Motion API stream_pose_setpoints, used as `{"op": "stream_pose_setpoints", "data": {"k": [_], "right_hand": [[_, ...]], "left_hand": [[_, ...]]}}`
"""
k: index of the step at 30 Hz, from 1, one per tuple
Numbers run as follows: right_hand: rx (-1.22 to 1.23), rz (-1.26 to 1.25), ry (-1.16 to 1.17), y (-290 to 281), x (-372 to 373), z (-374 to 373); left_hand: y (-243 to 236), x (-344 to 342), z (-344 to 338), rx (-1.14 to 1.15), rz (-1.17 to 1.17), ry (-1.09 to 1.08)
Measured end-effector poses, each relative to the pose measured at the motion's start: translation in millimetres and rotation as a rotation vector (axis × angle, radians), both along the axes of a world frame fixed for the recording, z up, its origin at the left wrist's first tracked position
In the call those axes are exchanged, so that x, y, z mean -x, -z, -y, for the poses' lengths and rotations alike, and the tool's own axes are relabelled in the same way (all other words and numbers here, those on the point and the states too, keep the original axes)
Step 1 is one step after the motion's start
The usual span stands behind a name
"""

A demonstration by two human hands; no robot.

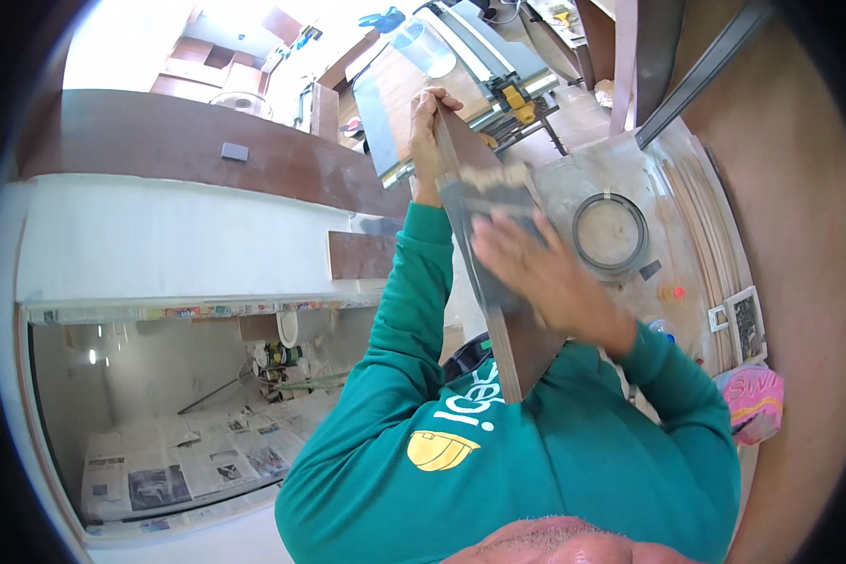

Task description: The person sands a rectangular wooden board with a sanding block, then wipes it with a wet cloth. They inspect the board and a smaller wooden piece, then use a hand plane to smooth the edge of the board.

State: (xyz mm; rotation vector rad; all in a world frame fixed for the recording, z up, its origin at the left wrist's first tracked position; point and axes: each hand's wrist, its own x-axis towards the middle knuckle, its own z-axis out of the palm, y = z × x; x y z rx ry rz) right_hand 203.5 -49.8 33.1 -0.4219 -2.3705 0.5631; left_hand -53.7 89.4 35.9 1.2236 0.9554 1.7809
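A brown board with a layered pale edge stands tilted in front of my chest, its near end against my shirt. My left hand is closed around its far upper end, fingers over the top edge. My right hand lies on the board's face with fingers stretched and spread, blurred by motion. Beneath those fingers is a dark grey sheet that looks like sandpaper, with a blurred beige edge on its far side. Whether the right fingers grip the sheet is hidden.
Beyond the left hand stands a table saw with a clear plastic container on it. To the right, a coiled band, long wood strips and a pink bag lie around. At left, newspaper covers a surface inside a recess.
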Motion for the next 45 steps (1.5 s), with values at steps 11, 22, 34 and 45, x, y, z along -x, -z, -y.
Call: {"op": "stream_pose_setpoints", "data": {"k": [11, 22, 34, 45], "right_hand": [[0.084, -0.029, -0.049, 1, -12, 23], [0.037, 0.046, -0.004, -16, 14, -23], [0.098, -0.133, 0.089, -8, 44, -64], [0.176, -0.09, -0.017, -1, -39, 65]], "left_hand": [[-4, -6, 5, 0.041, 0.054, -0.01], [5, 8, 2, 0.026, 0.067, -0.012], [-6, -2, 6, 0.141, 0.135, 0.015], [-10, -11, 5, 0.08, -0.04, -0.09]]}}
